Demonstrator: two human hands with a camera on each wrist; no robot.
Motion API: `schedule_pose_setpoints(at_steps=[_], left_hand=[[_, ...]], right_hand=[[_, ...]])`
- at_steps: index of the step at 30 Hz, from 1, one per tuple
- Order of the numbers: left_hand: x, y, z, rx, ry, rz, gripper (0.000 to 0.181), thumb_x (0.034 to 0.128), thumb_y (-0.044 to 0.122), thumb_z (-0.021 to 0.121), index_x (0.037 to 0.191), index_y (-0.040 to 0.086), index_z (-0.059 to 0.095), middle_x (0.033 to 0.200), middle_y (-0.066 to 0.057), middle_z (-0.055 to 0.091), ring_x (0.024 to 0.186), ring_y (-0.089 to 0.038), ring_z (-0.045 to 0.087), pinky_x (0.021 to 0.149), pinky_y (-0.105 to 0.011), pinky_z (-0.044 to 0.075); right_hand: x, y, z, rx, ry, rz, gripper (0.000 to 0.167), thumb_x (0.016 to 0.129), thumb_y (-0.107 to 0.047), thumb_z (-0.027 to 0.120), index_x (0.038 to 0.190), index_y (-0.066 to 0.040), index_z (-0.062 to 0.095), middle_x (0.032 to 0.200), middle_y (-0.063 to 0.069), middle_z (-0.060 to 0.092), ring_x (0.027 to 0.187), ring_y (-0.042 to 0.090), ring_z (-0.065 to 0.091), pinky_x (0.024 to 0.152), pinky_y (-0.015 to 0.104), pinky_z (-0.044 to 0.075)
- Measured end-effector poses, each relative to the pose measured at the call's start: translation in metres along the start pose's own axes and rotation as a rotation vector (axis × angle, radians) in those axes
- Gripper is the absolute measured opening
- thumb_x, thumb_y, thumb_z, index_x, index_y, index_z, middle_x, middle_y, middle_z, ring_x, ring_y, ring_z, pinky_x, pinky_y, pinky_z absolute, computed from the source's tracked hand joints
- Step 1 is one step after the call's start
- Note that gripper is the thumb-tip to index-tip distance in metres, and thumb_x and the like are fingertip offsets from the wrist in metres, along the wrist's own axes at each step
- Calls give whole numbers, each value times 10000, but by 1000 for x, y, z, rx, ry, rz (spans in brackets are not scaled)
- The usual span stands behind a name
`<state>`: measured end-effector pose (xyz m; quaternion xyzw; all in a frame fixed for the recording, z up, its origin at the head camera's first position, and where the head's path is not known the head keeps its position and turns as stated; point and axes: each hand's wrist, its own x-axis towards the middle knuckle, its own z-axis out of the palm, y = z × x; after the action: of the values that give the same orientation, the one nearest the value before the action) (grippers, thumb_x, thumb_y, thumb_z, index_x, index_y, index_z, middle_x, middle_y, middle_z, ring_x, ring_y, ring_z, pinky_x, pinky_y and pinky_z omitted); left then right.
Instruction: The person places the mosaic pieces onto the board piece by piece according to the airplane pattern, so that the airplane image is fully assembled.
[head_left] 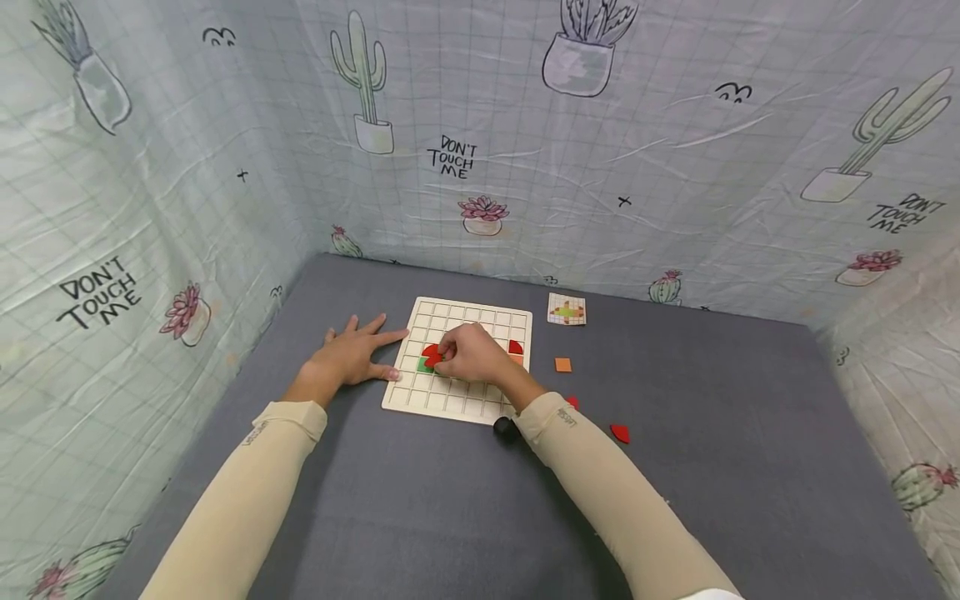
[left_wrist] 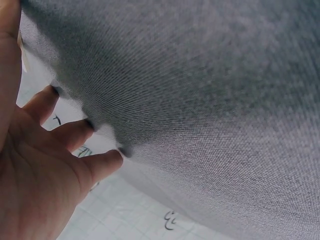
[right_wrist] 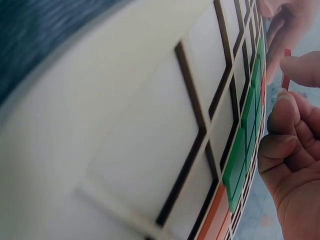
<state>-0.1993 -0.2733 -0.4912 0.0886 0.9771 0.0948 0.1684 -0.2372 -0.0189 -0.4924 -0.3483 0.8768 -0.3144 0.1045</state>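
Observation:
A pale gridded board [head_left: 427, 398] lies on the grey table. My right hand [head_left: 474, 353] is over its middle, pinching a small red piece [right_wrist: 286, 75] between thumb and fingertip. Beside that piece on the board are another red piece [head_left: 430, 349] and a green tile [head_left: 423, 365]. In the right wrist view, a row of green tiles [right_wrist: 240, 160] leads to an orange tile [right_wrist: 215, 215]. A red quarter-round piece [head_left: 515, 347] sits near the board's right side. My left hand [head_left: 348, 354] rests on the table with fingers spread, thumb and index finger at the board's left edge.
Right of the board lie a pattern card [head_left: 566, 310], an orange square tile [head_left: 562, 365] and a red quarter-round piece [head_left: 620, 433]. Another red piece [head_left: 572, 402] is partly hidden by the right sleeve. A black round object [head_left: 506, 429] stands at the board's near edge. Printed cloth walls surround the table.

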Motion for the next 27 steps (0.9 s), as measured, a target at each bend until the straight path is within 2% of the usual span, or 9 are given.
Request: schedule_pose_setpoints(at_steps=[8,15,21,27], left_hand=[[0,1,-1,-12,1,-3,893,879,657,673,1646,398,296,1769,-141,109,1575,-591,58,1165,-836,180],[0,0,0,-11,3,-3,893,876,659,676,1645,401,300,1770,-138,109,1576,-589,62,1167,-833,184],[-2,1,0,-21,7,1,883,883,631,688,1643,392,309,1769,-141,115,1577,-588,63,1167,-833,184],[-3,2,-1,-19,11,2,871,890,616,687,1643,384,315,1765,-146,129,1575,-590,68,1164,-834,191]], right_hand=[[8,-7,7,-12,-11,31,149,872,-152,793,945,-23,788,813,33,735,707,70,588,688,181,475],[14,-14,16,-42,-13,67,149,899,-182,789,972,-53,794,769,-3,718,665,64,583,660,196,461],[17,-19,22,-83,1,64,156,913,-188,785,985,-50,796,726,-20,696,653,61,577,699,218,494],[18,-23,25,-106,11,63,176,921,-201,788,1003,-46,802,762,-4,738,692,78,609,742,251,535]])
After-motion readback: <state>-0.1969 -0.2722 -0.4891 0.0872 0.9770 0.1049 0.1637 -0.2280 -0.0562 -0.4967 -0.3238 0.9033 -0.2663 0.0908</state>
